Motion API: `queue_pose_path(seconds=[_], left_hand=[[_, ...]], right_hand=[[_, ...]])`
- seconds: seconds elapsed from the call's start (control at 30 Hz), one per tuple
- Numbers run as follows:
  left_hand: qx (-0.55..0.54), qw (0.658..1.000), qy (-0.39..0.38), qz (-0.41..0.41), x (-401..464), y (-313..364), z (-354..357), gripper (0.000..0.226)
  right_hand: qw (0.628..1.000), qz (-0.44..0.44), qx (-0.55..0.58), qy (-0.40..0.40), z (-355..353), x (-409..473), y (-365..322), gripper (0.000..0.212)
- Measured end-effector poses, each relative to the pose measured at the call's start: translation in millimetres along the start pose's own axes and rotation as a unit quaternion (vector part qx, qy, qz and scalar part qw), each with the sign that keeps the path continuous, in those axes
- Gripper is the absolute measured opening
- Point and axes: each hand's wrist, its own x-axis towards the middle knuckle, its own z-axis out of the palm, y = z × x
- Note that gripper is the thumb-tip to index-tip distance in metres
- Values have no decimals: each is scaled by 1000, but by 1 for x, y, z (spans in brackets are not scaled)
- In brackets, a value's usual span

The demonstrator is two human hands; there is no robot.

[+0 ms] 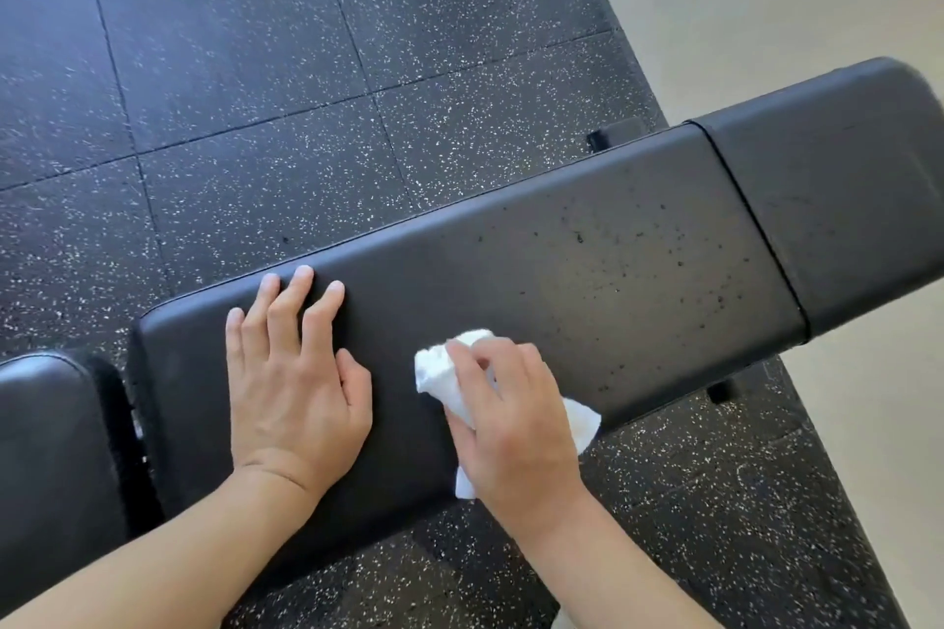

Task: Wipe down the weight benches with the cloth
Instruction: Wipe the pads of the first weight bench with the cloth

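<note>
The long bench pad (587,271) ran across the view from lower left to upper right, above the rubber floor tiles (230,66). On it lay 2 hands — the left hand (293,383) flat toward the pad's left end, the right hand (511,419) just beside it to the right, near the pad's near edge. The cloth (434,375) sat under the right hand, against the pad. A second pad (838,179) adjoined the right end; a third pad (46,465) stood off the left end — a gap between.

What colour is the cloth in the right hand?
White; the cloth shows best in the head view.
</note>
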Motion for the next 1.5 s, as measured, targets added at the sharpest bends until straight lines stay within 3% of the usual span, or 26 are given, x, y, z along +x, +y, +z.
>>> queue_pose_path(seconds=[0.13, 0.3, 0.47, 0.6, 0.67, 0.83, 0.93, 1.03, 1.2, 1.33, 1.5], left_hand=[[6, 1000, -7, -1, 1, 0, 0, 57], [5, 1000, -11, -6, 1, 1, -2, 58], [2, 1000, -17, -10, 0, 0, -2, 58], [-4, 1000, -18, -12, 1, 0, -3, 59], [-3, 1000, -21, -11, 1, 1, -4, 59], [1, 1000, -22, -10, 1, -1, -2, 59], [1, 1000, -20, -9, 1, -1, -2, 59], [2, 1000, -21, -7, 1, -2, -1, 59], [-15, 999, -29, -16, 1, -1, -1, 49], [0, 1000, -21, -13, 1, -3, 1, 56], [2, 1000, -25, -7, 1, -4, 2, 57]], right_hand=[[999, 30, -16, 24, 21, 105, 1, 11], [993, 111, -39, -18, 42, 194, 9, 21], [998, 50, 38, 11, 14, 93, -9, 8], [996, 8, 74, -57, -14, -32, -16, 52], [994, -23, 74, -73, -20, -51, -8, 57], [998, -29, 37, -50, -8, 33, 6, 31], [999, 39, 26, 13, 9, 114, 8, 10], [991, 120, -58, -5, 38, 173, -11, 14], [990, -22, -49, -127, 74, 178, -69, 16], [992, -38, -62, -105, 43, 180, -11, 17], [983, 115, -138, -43, -2, 184, 73, 25]])
